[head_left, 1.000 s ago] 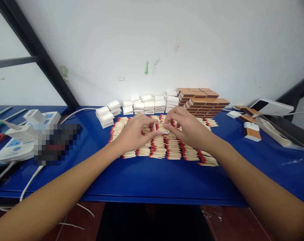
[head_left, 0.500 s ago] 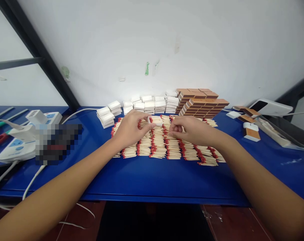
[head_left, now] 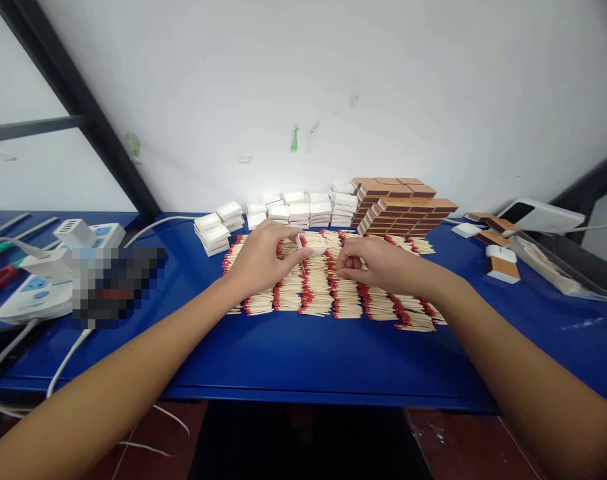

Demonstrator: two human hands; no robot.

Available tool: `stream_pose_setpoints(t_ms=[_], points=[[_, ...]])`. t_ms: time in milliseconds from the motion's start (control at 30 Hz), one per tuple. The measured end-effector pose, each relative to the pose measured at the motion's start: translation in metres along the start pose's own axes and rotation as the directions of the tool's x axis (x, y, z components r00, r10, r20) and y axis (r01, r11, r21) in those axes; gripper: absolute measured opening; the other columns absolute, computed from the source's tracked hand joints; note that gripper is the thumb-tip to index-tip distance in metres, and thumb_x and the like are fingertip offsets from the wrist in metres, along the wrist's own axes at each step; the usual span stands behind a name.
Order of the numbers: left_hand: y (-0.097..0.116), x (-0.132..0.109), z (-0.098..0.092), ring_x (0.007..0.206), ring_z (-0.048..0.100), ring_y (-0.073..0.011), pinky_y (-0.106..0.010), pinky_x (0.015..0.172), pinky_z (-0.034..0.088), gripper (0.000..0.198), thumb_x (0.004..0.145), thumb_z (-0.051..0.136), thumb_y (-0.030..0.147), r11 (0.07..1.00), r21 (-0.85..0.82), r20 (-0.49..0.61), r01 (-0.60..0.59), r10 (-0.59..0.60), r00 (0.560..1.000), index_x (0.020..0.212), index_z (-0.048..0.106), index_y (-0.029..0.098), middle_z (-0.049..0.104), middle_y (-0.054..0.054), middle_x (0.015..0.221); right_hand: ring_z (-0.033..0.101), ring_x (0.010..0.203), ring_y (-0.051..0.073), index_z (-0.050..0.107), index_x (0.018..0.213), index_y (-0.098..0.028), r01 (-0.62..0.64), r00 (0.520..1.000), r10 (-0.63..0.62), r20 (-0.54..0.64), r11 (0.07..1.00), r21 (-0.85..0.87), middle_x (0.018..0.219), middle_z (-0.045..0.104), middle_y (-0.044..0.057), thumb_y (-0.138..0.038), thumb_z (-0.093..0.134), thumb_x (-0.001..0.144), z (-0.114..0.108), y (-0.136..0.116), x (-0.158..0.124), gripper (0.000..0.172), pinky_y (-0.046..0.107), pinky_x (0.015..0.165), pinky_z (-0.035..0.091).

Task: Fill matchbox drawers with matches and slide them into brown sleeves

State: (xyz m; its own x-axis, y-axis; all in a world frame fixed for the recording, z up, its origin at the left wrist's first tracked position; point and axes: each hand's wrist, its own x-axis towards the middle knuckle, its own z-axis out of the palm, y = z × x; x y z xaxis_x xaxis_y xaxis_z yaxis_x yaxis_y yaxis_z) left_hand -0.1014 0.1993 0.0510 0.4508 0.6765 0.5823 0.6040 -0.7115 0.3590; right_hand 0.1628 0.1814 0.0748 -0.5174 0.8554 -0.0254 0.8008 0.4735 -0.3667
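A small white matchbox tray (head_left: 317, 248) is held between the thumb and fingers of my left hand (head_left: 269, 257). Some red-tipped matches show inside it. To its right, my right hand (head_left: 359, 260) is closed, its fingers curled and pinched low over the matches; whatever lies between the fingertips is too small or hidden to make out. Beneath both hands, loose red-headed matches (head_left: 316, 299) lie in several rows across the blue table (head_left: 303, 360). My hands cover part of these rows.
White matchbox trays (head_left: 299, 212) stand stacked along the wall, beside a brick-like stack of brown matchboxes (head_left: 408, 207). A power strip (head_left: 38, 293) with plugs and a pixelated dark object (head_left: 113, 287) lie left. Loose boxes, a white earbud-like case (head_left: 501, 253) and a white device (head_left: 543, 212) are right.
The tray in my left hand has tilted and shifted slightly. My right hand has moved a little down and left, still closed. The stacks stay as they were.
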Motion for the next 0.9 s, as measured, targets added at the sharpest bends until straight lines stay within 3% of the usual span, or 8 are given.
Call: stream_pose_setpoints(t_ms=[433, 667, 900], points=[[-0.003, 0.000, -0.001, 0.105, 0.070, -0.0269, -0.043, 0.093, 0.054, 0.027, 0.099, 0.075, 0.048, 1.000, 0.013, -0.001, -0.025, 0.025, 1.000, 0.112, 0.079, 0.024, 0.081, -0.006, 0.108, 0.062, 0.080, 0.025, 0.066, 0.087, -0.023, -0.002, 0.999, 0.002, -0.041, 1.000, 0.009, 0.088, 0.071, 0.008, -0.037, 0.058, 0.098, 0.002, 0.006, -0.001, 0.019, 0.037, 0.070, 0.043], [-0.005, -0.001, 0.001, 0.098, 0.066, -0.0273, -0.042, 0.088, 0.053, 0.031, 0.099, 0.077, 0.045, 0.992, 0.088, 0.046, -0.086, 0.082, 0.996, 0.115, 0.077, 0.019, 0.075, -0.007, 0.092, 0.062, 0.083, 0.024, 0.065, 0.090, -0.023, 0.006, 0.998, -0.005, -0.070, 1.000, 0.016, 0.094, 0.070, 0.009, -0.041, 0.054, 0.102, 0.001, 0.006, -0.002, 0.024, 0.037, 0.071, 0.044], [-0.006, -0.003, 0.003, 0.097, 0.067, -0.0270, -0.043, 0.090, 0.054, 0.038, 0.097, 0.077, 0.047, 0.990, 0.087, 0.055, -0.115, 0.111, 0.992, 0.119, 0.076, 0.017, 0.075, -0.008, 0.095, 0.062, 0.083, 0.024, 0.064, 0.092, -0.023, 0.016, 0.996, -0.014, -0.088, 1.000, 0.020, 0.096, 0.070, 0.009, -0.040, 0.053, 0.102, 0.002, 0.011, -0.001, 0.022, 0.037, 0.072, 0.045]])
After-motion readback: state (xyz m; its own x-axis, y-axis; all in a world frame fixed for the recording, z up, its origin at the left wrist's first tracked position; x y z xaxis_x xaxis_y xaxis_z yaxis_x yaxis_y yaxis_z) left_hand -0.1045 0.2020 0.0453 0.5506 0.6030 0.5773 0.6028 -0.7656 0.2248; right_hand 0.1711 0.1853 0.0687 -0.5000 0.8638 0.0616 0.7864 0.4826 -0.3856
